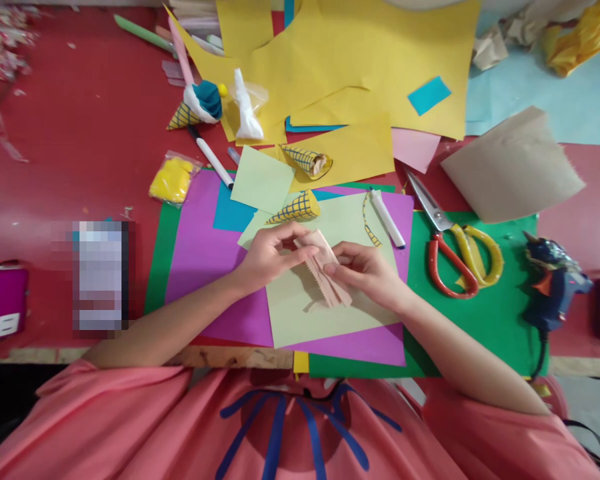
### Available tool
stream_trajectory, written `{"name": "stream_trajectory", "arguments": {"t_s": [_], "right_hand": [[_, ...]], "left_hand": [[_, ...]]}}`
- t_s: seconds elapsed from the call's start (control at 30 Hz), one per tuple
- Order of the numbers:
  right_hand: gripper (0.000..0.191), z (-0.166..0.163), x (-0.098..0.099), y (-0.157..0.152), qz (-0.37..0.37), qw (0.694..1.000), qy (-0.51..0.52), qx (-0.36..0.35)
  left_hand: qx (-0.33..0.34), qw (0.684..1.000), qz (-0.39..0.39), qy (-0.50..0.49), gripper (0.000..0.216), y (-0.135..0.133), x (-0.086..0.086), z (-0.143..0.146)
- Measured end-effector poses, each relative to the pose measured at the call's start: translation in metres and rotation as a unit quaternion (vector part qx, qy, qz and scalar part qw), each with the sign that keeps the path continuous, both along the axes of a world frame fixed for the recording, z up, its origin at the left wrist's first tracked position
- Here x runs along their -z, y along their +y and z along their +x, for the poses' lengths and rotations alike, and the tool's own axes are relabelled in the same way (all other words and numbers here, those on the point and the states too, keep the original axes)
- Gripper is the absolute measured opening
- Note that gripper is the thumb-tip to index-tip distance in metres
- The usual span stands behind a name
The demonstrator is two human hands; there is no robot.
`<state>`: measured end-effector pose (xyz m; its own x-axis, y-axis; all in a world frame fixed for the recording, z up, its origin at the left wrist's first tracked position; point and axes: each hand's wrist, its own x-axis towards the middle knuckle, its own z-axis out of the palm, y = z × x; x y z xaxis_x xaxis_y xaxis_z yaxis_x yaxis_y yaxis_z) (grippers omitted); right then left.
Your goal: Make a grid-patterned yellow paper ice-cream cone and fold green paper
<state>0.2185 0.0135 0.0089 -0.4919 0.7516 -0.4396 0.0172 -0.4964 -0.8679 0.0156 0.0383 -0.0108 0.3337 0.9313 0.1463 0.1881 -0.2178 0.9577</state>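
Observation:
A strip of pale pink paper (326, 272) with pleats and a zigzag edge is held between both hands over the light green sheet. My left hand (275, 252) pinches its upper end between thumb and fingers. Lower down, my right hand (365, 272) grips the folds at their right side. Just beyond my left fingers lies a yellow paper cone (296, 207) with a dark blue grid. Another gridded cone (307, 160), with crumpled paper inside its mouth, lies farther back. A white marker (387, 220) rests beyond my right hand, beside a thin gridded paper scrap (370, 223).
Scissors (443, 233) with red and yellow handles lie at the right, near a blue glue gun (555, 287). A finished-looking paper ice cream cone (200, 105), a yellow packet (173, 179) and a phone (101, 277) are at the left. Yellow sheets (380, 47) cover the back.

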Motion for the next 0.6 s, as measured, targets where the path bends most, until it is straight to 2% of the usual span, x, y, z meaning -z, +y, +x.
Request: {"name": "stream_trajectory", "arguments": {"t_s": [0.07,0.13,0.23,0.3,0.37,0.5,0.6], "right_hand": [[0.024,-0.0016,-0.0006,-0.0009,0.003,1.000,-0.010,0.015],[0.024,-0.0031,-0.0010,-0.0019,0.013,0.999,-0.013,0.033],[0.025,-0.0045,-0.0002,-0.0029,0.028,0.997,0.004,0.071],[0.025,-0.0049,0.0011,-0.0028,0.027,0.995,0.021,0.091],[0.027,-0.0053,0.0023,-0.0026,0.016,0.993,0.045,0.105],[0.031,-0.0064,0.0035,-0.0028,-0.006,0.992,0.062,0.107],[0.033,-0.0074,0.0037,-0.0039,0.001,0.993,0.029,0.116]], "left_hand": [[0.011,0.991,0.128,0.041,0.009,-0.0016,-0.0017,-0.0005],[0.046,0.962,0.259,0.077,0.006,-0.0035,-0.0034,-0.0015],[0.095,0.915,0.368,0.134,0.013,-0.0057,-0.0049,-0.0021],[0.107,0.910,0.371,0.149,0.021,-0.0064,-0.0053,-0.0014],[0.107,0.925,0.337,0.140,0.031,-0.0067,-0.0056,-0.0004],[0.110,0.956,0.254,0.098,0.019,-0.0081,-0.0061,0.0016],[0.103,0.961,0.246,0.077,0.017,-0.0099,-0.0058,0.0029]]}}
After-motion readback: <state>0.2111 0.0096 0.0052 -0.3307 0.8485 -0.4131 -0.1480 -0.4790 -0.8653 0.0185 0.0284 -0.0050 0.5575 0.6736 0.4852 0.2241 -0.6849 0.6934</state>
